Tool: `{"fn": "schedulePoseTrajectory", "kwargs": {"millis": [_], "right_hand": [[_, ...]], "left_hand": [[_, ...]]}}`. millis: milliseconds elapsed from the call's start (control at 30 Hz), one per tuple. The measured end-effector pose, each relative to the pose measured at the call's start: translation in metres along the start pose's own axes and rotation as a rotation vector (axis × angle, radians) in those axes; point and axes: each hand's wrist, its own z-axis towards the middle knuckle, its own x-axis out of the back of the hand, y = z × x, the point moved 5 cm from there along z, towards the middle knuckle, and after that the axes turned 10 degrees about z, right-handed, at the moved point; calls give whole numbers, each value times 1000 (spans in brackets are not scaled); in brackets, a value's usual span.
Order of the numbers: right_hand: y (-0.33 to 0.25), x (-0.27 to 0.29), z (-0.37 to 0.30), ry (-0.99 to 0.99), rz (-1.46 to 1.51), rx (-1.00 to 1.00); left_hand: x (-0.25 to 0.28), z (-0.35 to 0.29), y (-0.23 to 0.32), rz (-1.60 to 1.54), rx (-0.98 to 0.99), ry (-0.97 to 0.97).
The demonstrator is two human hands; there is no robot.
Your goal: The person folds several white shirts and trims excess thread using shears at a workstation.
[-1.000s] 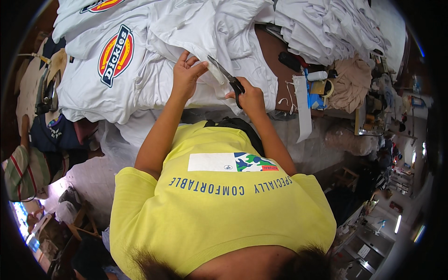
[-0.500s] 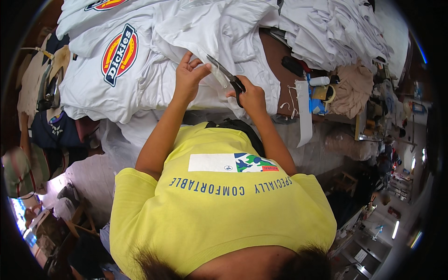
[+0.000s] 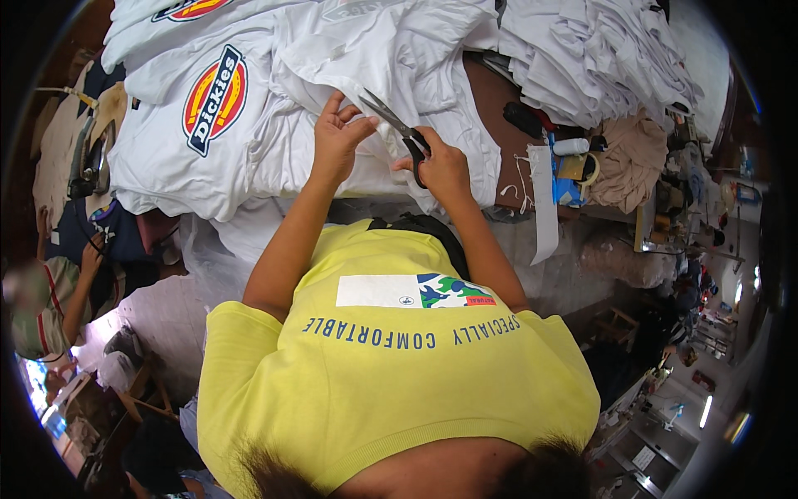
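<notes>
My right hand (image 3: 442, 168) grips a pair of black-handled scissors (image 3: 391, 113). Their blades are slightly parted and point up and left, over white cloth. Close to the blade tips, my left hand (image 3: 339, 140) pinches an edge of a white T-shirt (image 3: 332, 65), thumb and forefinger bent around it. Just what lies between those fingers is partly hidden. To the left, another white T-shirt (image 3: 150, 158) lies spread out with a red, yellow and dark blue print (image 3: 215, 100) on its front.
A stack of white garments (image 3: 582, 50) fills the back right. Nearer stand a tape roll (image 3: 589, 169), a hanging white strip (image 3: 544, 208) and a crumpled beige cloth (image 3: 628, 158). At the left, a co-worker in a striped top (image 3: 58, 299) handles a dark blue garment (image 3: 98, 229).
The scissors have shifted slightly up and left, and their blades are spread a little wider. My left hand stays nearly still. The co-worker's hands now show on the dark garment.
</notes>
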Motion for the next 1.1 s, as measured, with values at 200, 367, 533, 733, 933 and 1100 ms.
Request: {"fn": "schedulePoseTrajectory", "kwargs": {"millis": [200, 367, 533, 733, 933, 1100], "right_hand": [[18, -3, -8, 3, 32, -28], [6, 2, -6, 27, 22, 10], [10, 2, -9, 67, 5, 10], [8, 2, -11, 45, -20, -15], [-2, 3, -2, 14, -9, -20], [5, -2, -4, -15, 19, -70]], "left_hand": [[8, 5, -4, -100, 83, 87], [18, 11, -15, -55, 123, 23], [6, 7, -1, -77, 76, -6], [-5, -6, -8, -143, 146, 53], [-6, -6, -11, -102, 150, 56], [-5, -7, -12, -81, 122, 65]]}}
